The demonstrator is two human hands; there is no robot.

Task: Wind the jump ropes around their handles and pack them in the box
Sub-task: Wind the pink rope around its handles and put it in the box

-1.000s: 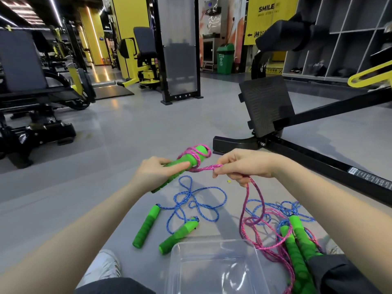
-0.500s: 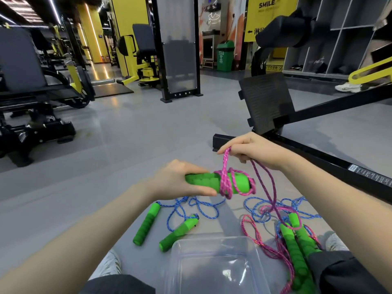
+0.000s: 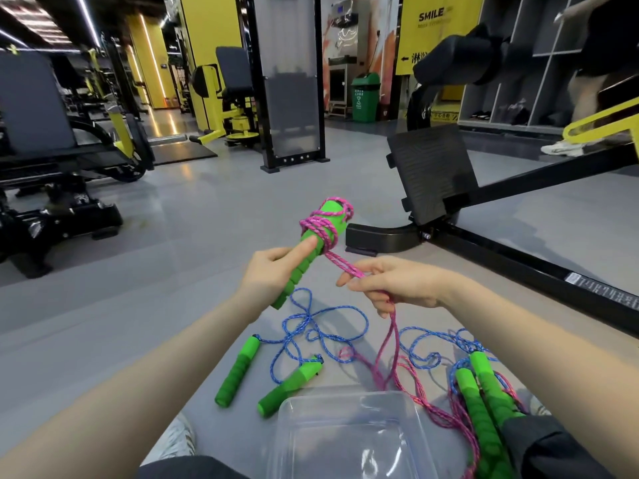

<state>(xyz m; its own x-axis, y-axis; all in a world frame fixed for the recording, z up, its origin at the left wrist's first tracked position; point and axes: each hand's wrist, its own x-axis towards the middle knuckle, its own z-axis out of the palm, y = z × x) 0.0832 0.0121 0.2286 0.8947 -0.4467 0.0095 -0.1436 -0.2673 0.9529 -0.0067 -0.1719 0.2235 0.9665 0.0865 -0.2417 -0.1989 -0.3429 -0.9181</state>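
Centrally, braided pink rope (image 3: 325,236) in loops around ribbed foam handles (image 3: 298,272).

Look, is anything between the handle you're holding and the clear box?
Nothing visible blocks it. The clear plastic box sits open on the floor, this side of the green foam handle in the left hand; loose pink rope lies beside its rim.

Floor (image 3: 173,271) open left of left hand (image 3: 273,274). Blue rope (image 3: 311,331) loops, two green handles (image 3: 238,371) lie between hands and box (image 3: 345,426). Pink rope (image 3: 345,266) runs from held handle (image 3: 301,271) through right hand (image 3: 397,285) down, crossing way to box. Black machine bar (image 3: 518,267) behind right hand.
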